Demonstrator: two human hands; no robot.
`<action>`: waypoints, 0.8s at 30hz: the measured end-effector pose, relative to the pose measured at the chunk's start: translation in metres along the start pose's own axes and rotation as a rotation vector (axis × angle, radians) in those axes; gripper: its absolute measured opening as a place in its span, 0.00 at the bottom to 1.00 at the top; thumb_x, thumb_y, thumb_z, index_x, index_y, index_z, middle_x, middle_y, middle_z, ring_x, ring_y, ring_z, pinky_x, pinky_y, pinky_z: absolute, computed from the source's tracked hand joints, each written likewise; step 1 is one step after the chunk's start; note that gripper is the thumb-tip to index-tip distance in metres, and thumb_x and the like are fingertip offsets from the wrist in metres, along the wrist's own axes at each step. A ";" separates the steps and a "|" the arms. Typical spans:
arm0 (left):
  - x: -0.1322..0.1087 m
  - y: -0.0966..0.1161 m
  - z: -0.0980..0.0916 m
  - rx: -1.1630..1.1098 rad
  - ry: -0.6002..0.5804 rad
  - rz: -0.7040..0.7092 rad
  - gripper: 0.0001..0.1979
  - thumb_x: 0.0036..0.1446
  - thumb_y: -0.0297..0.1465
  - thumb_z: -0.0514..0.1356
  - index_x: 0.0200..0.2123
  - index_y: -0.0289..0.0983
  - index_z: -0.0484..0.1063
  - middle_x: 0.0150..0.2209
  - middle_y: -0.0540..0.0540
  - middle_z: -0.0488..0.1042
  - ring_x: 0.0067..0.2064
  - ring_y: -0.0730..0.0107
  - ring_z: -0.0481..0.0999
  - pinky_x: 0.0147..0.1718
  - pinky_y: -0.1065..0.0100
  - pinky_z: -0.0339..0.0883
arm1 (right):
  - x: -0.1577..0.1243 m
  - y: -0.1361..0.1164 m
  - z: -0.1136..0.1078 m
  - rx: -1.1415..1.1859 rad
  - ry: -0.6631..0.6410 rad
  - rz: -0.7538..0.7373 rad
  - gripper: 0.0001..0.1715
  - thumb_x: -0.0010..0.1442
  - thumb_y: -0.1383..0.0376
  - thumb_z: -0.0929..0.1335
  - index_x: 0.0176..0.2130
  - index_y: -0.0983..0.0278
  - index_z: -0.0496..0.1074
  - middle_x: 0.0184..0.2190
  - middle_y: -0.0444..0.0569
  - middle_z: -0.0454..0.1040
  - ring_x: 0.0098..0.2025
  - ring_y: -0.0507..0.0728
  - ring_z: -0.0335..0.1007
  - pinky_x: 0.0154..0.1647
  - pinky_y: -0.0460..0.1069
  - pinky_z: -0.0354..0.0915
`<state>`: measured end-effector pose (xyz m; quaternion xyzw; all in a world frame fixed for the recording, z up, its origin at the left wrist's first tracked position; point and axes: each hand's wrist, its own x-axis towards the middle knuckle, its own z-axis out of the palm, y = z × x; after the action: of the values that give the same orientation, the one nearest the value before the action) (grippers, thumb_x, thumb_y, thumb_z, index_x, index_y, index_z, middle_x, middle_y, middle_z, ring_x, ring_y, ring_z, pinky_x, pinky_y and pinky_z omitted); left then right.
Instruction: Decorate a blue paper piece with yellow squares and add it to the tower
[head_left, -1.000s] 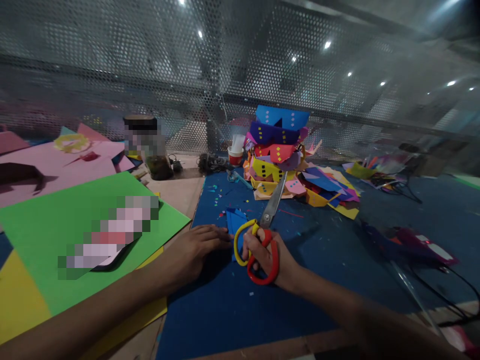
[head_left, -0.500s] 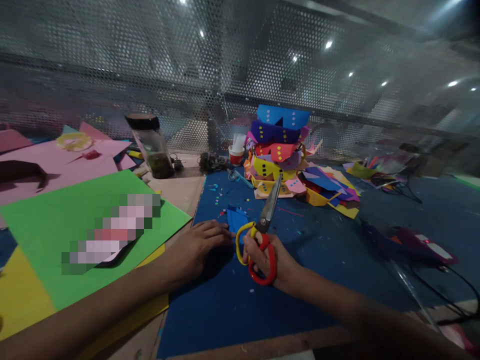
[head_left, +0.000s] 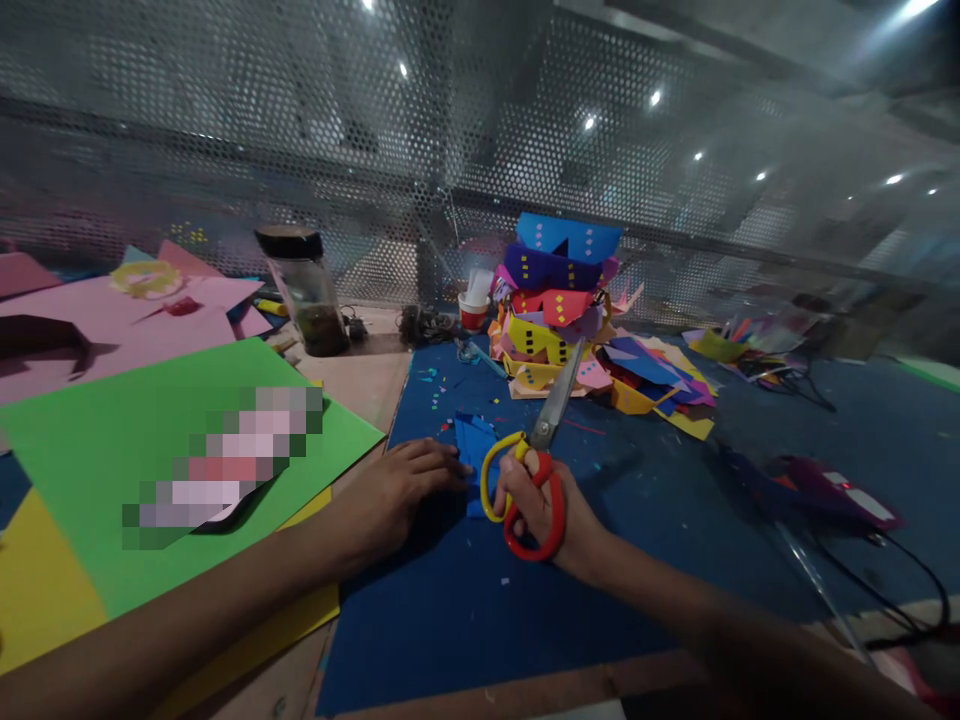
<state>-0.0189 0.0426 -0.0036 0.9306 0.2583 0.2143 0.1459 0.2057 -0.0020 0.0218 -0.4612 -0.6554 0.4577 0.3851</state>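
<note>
My right hand (head_left: 551, 515) is closed around a pair of scissors (head_left: 553, 415) with one yellow and one red handle loop. Their blades are together and point up and away, toward the stack of paper shapes. My left hand (head_left: 401, 490) rests palm down on the blue surface (head_left: 420, 620), its fingers stretched out and its fingertips at a small blue paper piece (head_left: 474, 440). That piece lies between my hands, partly hidden by the left fingers and the scissors. Tiny paper scraps (head_left: 435, 390) are scattered beyond it.
Folded, dotted paper shapes (head_left: 559, 270) are stacked behind. Loose coloured sheets (head_left: 667, 380) lie to their right. Green paper (head_left: 210, 400) bears a pixelated object at left. A dark-lidded jar (head_left: 304, 290), a paper cup (head_left: 474, 312) and a corded device (head_left: 832, 490) stand about.
My right hand has shifted slightly right and up with the scissors, baring more of the blue paper piece. The blades lean further right. My left hand stays nearly where it was.
</note>
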 end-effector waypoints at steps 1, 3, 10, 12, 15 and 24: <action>0.001 0.001 -0.001 -0.005 -0.013 -0.008 0.24 0.55 0.15 0.49 0.49 0.42 0.72 0.52 0.47 0.75 0.58 0.62 0.66 0.57 0.57 0.58 | 0.000 -0.001 0.001 0.024 0.004 -0.008 0.27 0.67 0.51 0.59 0.26 0.65 0.68 0.20 0.43 0.67 0.18 0.47 0.62 0.19 0.43 0.59; 0.002 0.002 -0.002 -0.020 -0.037 -0.019 0.24 0.56 0.15 0.49 0.49 0.42 0.72 0.52 0.47 0.75 0.57 0.62 0.66 0.58 0.57 0.58 | 0.001 -0.002 0.004 0.049 -0.014 -0.030 0.26 0.66 0.51 0.59 0.27 0.65 0.68 0.21 0.42 0.67 0.19 0.48 0.63 0.20 0.43 0.60; 0.002 0.001 -0.002 -0.055 -0.026 -0.028 0.23 0.56 0.15 0.49 0.47 0.43 0.73 0.51 0.49 0.75 0.57 0.64 0.66 0.59 0.58 0.56 | 0.003 0.002 0.010 0.017 -0.106 -0.026 0.25 0.65 0.50 0.61 0.27 0.65 0.69 0.22 0.43 0.66 0.21 0.48 0.61 0.22 0.43 0.59; 0.001 0.000 0.000 -0.055 -0.002 -0.012 0.22 0.57 0.16 0.49 0.46 0.42 0.74 0.51 0.48 0.76 0.56 0.65 0.67 0.59 0.59 0.55 | 0.003 0.002 0.011 0.007 -0.099 -0.032 0.24 0.65 0.51 0.61 0.27 0.65 0.69 0.23 0.43 0.66 0.22 0.48 0.62 0.23 0.43 0.60; 0.001 -0.001 0.001 -0.059 0.017 -0.018 0.23 0.57 0.16 0.48 0.46 0.42 0.74 0.50 0.48 0.76 0.57 0.64 0.66 0.58 0.59 0.57 | 0.003 0.001 0.011 0.006 -0.113 -0.014 0.25 0.65 0.50 0.61 0.27 0.65 0.69 0.23 0.43 0.66 0.22 0.48 0.62 0.23 0.43 0.60; 0.001 -0.003 0.002 -0.085 0.045 -0.022 0.24 0.54 0.14 0.48 0.44 0.41 0.76 0.50 0.47 0.76 0.56 0.63 0.66 0.57 0.57 0.59 | 0.004 -0.003 0.014 0.008 -0.128 -0.010 0.26 0.65 0.49 0.61 0.27 0.65 0.68 0.23 0.43 0.66 0.21 0.48 0.61 0.22 0.43 0.59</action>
<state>-0.0191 0.0454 -0.0062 0.9156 0.2624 0.2444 0.1819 0.1908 -0.0019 0.0214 -0.4260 -0.6791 0.4871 0.3465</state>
